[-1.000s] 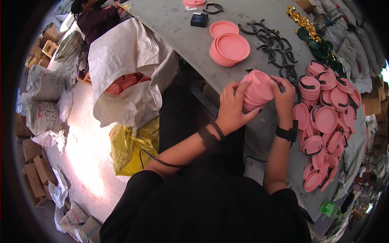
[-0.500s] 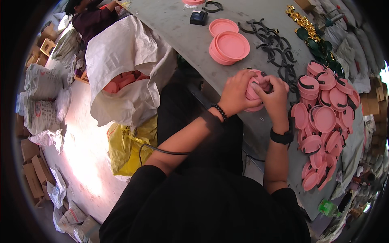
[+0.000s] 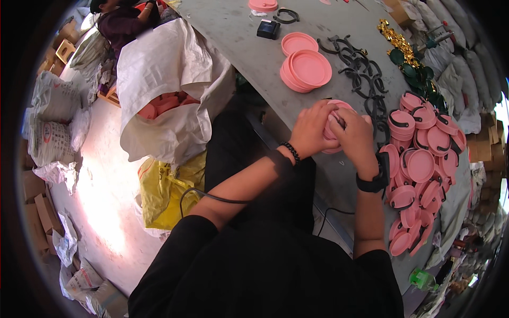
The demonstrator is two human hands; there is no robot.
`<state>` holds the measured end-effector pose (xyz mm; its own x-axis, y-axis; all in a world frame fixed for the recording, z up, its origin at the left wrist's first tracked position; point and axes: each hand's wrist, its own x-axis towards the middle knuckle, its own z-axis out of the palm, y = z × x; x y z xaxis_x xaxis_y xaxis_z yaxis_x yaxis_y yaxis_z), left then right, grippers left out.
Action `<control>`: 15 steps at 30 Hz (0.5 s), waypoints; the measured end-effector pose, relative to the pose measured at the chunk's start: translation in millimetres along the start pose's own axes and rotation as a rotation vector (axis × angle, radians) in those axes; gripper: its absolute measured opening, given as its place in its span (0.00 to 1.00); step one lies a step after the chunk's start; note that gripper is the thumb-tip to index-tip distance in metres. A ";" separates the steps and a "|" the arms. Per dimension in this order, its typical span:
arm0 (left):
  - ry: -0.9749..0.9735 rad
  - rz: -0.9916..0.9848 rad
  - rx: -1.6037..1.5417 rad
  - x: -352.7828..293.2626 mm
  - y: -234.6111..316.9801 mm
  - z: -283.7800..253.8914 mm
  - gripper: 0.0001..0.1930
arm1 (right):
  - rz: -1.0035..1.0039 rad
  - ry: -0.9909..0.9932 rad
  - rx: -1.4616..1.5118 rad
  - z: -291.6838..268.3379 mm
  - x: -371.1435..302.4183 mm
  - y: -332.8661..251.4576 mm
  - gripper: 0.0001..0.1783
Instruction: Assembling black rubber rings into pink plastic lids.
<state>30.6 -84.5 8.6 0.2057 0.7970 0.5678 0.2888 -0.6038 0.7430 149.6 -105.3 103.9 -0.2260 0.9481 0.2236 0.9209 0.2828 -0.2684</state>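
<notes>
Over the near edge of the grey table, both hands meet on a round pink plastic lid (image 3: pixel 344 104). My left hand (image 3: pixel 309 131) is closed around its left side, thumb underneath. My right hand (image 3: pixel 356 139) is closed on the right side, fingers pressed at a small dark part on the lid; the fingers hide most of that part. Just beyond lie a few shallow pink lids (image 3: pixel 310 69), stacked and overlapping. Black curved handles (image 3: pixel 361 68) are strewn to the right of those. Right of my wrist spreads a heap of pink lids with black handles (image 3: pixel 420 165).
Gold clips (image 3: pixel 395 37) and dark green discs (image 3: pixel 411 66) lie at the far right of the table (image 3: pixel 238 40). A black box (image 3: pixel 268 29) sits farther back. Left stands a white sack (image 3: pixel 159 63) of pink pieces, above a yellow bag (image 3: pixel 172 191). A co-worker (image 3: pixel 124 24) is at far left.
My right hand has turned inward, its fingers now bent over the lid's face. The left hand keeps its hold. The whole view has shifted slightly.
</notes>
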 end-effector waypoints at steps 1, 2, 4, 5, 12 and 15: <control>0.011 0.003 -0.008 -0.5 -0.1 1.2 0.40 | 0.024 -0.044 -0.011 -1.6 0.0 -0.7 0.14; 0.021 0.007 -0.015 -1.0 -0.5 2.0 0.40 | 0.022 -0.043 -0.010 -1.7 0.2 -0.5 0.14; 0.027 0.006 -0.008 -1.7 0.4 0.8 0.41 | -0.026 -0.044 -0.038 -2.6 1.4 -1.1 0.15; 0.028 0.004 -0.001 -2.0 0.7 0.3 0.41 | -0.029 -0.043 -0.041 -4.2 2.4 -2.4 0.15; 0.034 0.001 -0.001 -0.3 1.9 -0.3 0.38 | -0.071 -0.217 -0.103 -14.3 12.0 1.9 0.14; 0.051 0.014 -0.004 2.4 0.4 -0.4 0.37 | -0.120 -0.202 -0.048 -13.1 13.0 6.9 0.13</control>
<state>30.9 -82.9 10.4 0.1622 0.7869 0.5953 0.2826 -0.6151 0.7360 157.2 -92.9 117.2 -0.3892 0.9194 0.0578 0.8967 0.3924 -0.2048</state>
